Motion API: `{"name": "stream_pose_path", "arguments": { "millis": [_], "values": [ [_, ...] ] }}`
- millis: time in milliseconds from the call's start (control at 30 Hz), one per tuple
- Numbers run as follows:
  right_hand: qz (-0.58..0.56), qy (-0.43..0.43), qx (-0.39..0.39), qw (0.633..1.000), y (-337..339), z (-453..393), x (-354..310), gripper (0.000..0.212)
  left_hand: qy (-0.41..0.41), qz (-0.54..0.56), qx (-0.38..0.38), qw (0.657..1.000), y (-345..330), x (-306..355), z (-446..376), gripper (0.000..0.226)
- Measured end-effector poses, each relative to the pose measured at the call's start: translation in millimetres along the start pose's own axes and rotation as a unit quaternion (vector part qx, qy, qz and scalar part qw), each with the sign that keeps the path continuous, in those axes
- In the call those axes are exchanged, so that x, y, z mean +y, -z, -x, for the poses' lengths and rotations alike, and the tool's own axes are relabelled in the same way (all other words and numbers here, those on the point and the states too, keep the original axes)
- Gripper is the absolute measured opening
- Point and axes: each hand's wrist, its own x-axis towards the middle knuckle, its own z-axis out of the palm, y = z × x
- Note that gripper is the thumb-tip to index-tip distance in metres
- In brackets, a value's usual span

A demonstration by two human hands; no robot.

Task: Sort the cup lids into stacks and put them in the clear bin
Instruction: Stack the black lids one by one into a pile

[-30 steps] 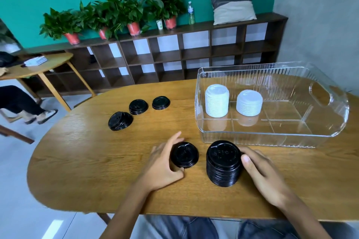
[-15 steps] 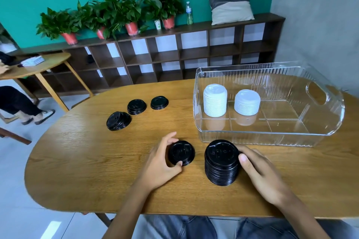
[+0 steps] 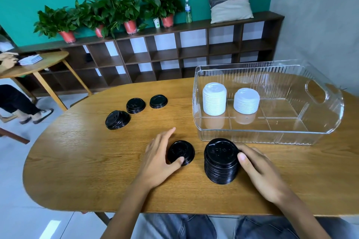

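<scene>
Left hand (image 3: pixel 157 158) pinches loose black lid (image 3: pixel 181 152) for stacking; right hand (image 3: pixel 261 169) at 3 o'clock grips, steadies black stack (image 3: pixel 221 161).

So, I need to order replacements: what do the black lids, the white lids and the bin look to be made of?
Black lids: thin moulded plastic, slightly glossy; embossed lettering and soft highlights show on top.
White lids: apparently similar plastic, more matte; thin stacked rims show.
Clear bin: rigid transparent plastic, probably acrylic or similar; ribbed walls and glints show, with the table visible through it.
</scene>
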Motion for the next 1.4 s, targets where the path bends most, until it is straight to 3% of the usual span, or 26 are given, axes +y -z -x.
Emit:
{"name": "stream_pose_path", "arguments": {
  "millis": [100, 267, 433, 600, 733, 900, 1033, 1200, 1400],
  "values": [
    [0.005, -0.003, 0.004, 1.0, 0.2, 0.0, -0.7, 0.05, 0.021, -0.005, 0.012, 1.0, -0.1, 0.8, -1.0, 0.098],
    [0.0, -0.007, 0.002, 1.0, 0.2, 0.8, -1.4, 0.05, -0.033, 0.011, -0.025, 0.999, 1.9, -3.3, 0.8, 0.094],
    [0.003, 0.001, 0.009, 1.0, -0.4, 0.0, 0.0, 0.05, 0.025, 0.025, 0.012, 0.999, 3.0, 1.4, 1.2, 0.099],
    [0.005, 0.007, 0.007, 1.0, -0.9, -0.2, 0.9, 0.046, -0.02, 0.035, -0.032, 0.999, 4.2, 0.1, 1.0, 0.104],
    [0.005, 0.008, 0.006, 1.0, -0.7, 0.0, 0.8, 0.046, 0.0, 0.041, -0.015, 0.999, 2.3, 0.0, 0.2, 0.105],
    [0.0, 0.004, 0.006, 1.0, -0.2, 0.2, 1.5, 0.048, -0.009, 0.137, 0.036, 0.99, 2.2, -0.7, 3.9, 0.094],
    [0.002, 0.01, 0.007, 1.0, 0.6, -0.2, 0.7, 0.049, -0.061, 0.282, 0.125, 0.949, -4.4, 30.4, 14.3, 0.09],
    [-0.008, 0.0, 0.0, 1.0, 1.7, 0.2, 0.9, 0.051, -0.117, 0.257, 0.115, 0.952, -26.5, 83.0, 15.3, 0.089],
    [-0.004, -0.002, 0.005, 1.0, 2.9, 0.1, -1.7, 0.054, -0.134, 0.18, 0.06, 0.973, -33.6, 85.4, 9.3, 0.088]
  ]
}}
